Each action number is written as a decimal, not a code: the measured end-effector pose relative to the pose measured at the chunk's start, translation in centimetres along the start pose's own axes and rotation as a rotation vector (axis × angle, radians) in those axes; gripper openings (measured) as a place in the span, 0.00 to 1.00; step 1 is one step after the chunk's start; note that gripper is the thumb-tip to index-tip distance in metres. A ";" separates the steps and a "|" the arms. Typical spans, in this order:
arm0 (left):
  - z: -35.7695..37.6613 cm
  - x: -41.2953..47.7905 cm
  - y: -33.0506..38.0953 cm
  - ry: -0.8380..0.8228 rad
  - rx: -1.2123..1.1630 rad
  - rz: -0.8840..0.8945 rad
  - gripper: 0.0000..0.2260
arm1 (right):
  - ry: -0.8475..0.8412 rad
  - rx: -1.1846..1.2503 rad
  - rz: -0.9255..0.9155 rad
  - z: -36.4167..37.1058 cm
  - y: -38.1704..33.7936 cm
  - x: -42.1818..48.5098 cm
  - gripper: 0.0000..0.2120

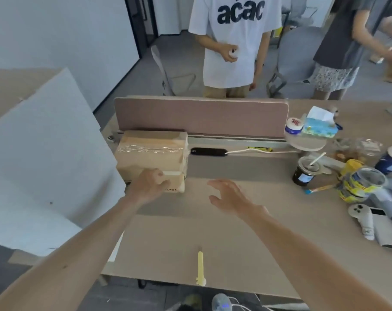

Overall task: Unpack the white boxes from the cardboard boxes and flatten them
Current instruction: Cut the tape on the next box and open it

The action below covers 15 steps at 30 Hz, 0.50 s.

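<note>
forearms (89,254) reach over the desk (190,232); a yellow cutter (200,267) lies well short of the grip. left hand (149,185) curls round the near corner of the box (152,151), which sits just beyond, against the divider (201,115). right hand (227,194) hovers right of the grip, fingers spread, empty. box should feel stiff, fairly light, slick on the tape; better taken by both ends. brown card, glossy clear tape over top and side.

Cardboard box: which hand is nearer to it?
Left. The left hand grips the near corner of the cardboard box; the right hand hovers open above the desk to its right.
</note>
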<state>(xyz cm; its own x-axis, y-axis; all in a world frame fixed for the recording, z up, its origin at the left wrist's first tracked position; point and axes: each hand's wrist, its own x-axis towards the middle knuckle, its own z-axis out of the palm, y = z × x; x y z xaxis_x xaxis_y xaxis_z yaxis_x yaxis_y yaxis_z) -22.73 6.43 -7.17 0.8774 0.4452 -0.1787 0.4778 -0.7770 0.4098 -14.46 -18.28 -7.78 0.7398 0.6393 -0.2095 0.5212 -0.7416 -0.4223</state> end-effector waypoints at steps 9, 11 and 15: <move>-1.2 11.4 -3.1 0.063 0.016 -0.228 0.25 | -0.103 -0.041 -0.046 -0.2 0.4 9.7 0.25; -1.1 14.2 -4.3 0.086 0.036 -0.289 0.26 | -0.138 -0.054 -0.049 -0.3 0.3 12.3 0.26; -0.6 19.0 -6.3 0.081 0.085 -0.395 0.28 | -0.175 -0.046 -0.070 0.1 -0.5 17.9 0.26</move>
<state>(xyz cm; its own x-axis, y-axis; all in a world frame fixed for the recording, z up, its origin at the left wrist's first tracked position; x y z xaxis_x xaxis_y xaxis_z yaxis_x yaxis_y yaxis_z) -9.09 20.03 -12.58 0.6209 0.7479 -0.2349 0.7822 -0.5714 0.2481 -1.51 -6.38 -11.41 0.6179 0.7123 -0.3329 0.5906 -0.7000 -0.4015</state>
